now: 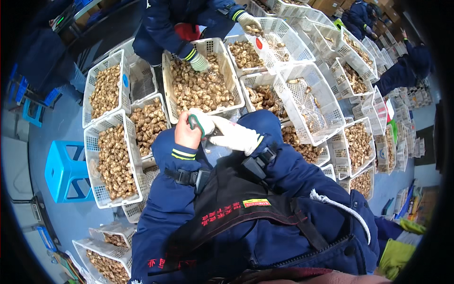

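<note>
The person's bare left hand point(188, 133) is raised in front of the lap, its fingers curled and pinching the green-edged cuff of a white glove point(203, 119). The right hand point(236, 136), in a white glove of its own, comes in from the other side against the held glove; its thumb stands apart from the other fingers, but their tips are hard to make out, so one cannot tell whether they grip.

Just beyond both hands is a large white crate point(231, 71) of knobbly brown mushroom-like pieces point(201, 92). Across it, a co-worker point(163, 28) has one gloved hand point(199, 62) among them and holds more pieces in the other. Similar filled crates crowd both sides, and a blue plastic stool point(68, 170) stands on the floor at the left.
</note>
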Tool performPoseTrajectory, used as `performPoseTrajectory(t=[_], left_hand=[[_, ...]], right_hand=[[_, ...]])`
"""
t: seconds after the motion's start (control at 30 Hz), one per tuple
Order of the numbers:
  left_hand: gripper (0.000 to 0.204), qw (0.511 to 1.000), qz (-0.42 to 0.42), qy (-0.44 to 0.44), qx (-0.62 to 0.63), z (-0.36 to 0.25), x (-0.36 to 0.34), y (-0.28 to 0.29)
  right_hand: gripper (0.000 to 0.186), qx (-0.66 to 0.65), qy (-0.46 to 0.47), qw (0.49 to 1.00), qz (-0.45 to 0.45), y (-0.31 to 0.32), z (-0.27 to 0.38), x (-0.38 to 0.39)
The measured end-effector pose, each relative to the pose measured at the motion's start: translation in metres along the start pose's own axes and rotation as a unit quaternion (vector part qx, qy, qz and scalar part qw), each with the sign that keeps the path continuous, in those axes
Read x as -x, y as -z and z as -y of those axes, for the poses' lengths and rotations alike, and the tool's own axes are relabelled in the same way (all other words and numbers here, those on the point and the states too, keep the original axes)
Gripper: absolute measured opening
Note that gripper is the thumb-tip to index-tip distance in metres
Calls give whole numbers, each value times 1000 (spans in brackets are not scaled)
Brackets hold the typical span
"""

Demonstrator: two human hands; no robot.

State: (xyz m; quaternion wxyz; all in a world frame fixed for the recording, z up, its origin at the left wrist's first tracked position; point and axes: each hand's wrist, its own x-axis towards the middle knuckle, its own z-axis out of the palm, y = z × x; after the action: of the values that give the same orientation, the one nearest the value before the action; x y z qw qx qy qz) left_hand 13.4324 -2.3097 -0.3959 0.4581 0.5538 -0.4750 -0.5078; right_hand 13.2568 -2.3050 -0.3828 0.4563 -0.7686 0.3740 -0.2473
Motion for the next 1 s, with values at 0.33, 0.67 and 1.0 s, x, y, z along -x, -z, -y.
performPoseTrajectory(t=[0.33, 0.67, 1.0], left_hand=[[16, 946, -28, -149, -286, -14, 14, -5], [14, 949, -19, -121, -289, -4, 12, -1], [15, 949, -9, -96, -301, -9, 15, 8]], right_hand=[[44, -16, -164, 978, -126, 12, 14, 6], [43, -19, -232, 969, -87, 18, 48, 10], [32, 241, -58, 948, -198, 14, 12, 17]])
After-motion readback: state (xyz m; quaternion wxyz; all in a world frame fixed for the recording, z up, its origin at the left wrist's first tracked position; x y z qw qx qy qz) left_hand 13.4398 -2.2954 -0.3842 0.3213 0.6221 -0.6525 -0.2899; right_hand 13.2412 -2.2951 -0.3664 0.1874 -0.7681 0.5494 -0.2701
